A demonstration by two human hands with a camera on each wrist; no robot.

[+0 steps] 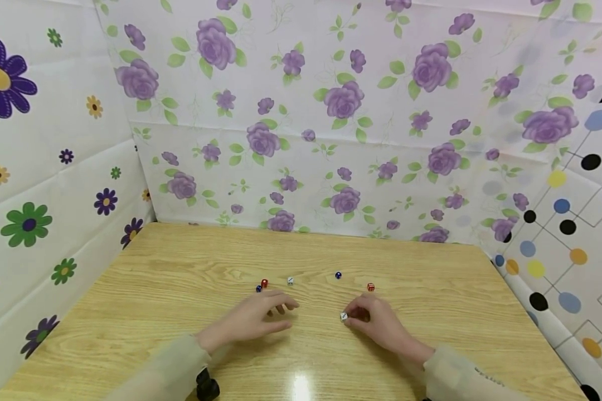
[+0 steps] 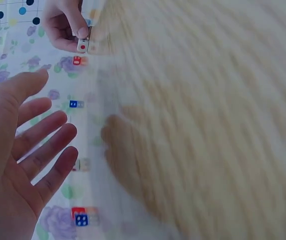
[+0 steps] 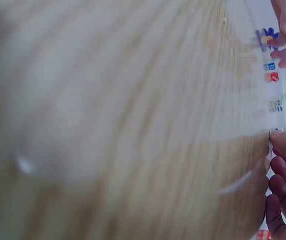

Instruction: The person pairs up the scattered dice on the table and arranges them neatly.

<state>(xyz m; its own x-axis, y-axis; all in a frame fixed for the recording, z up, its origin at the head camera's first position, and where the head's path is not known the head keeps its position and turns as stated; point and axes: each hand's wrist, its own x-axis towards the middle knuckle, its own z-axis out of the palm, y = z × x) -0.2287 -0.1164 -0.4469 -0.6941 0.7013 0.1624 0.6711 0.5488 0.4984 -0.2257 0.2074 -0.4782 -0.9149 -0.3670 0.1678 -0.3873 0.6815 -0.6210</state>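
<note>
In the head view my right hand [image 1: 378, 323] pinches a white die [image 1: 344, 316] between thumb and fingertips, low at the tabletop. The left wrist view shows a red pip on this die's near face, the thumb on its top. My left hand [image 1: 256, 316] hangs over the table with loosely spread fingers, holding nothing. Just beyond it are a red die [image 1: 264, 283] and a blue die [image 1: 258, 288] side by side, with a second white die [image 1: 290, 280] to their right. Past my right hand lie another blue die [image 1: 338, 275] and another red die [image 1: 370, 287].
The wooden table [image 1: 221, 253] is glossy and reflects the dice and hands. A cloth with purple roses [image 1: 343, 100] hangs behind it. A flowered cloth [image 1: 65, 184] stands along the left side, a dotted cloth [image 1: 577, 184] along the right.
</note>
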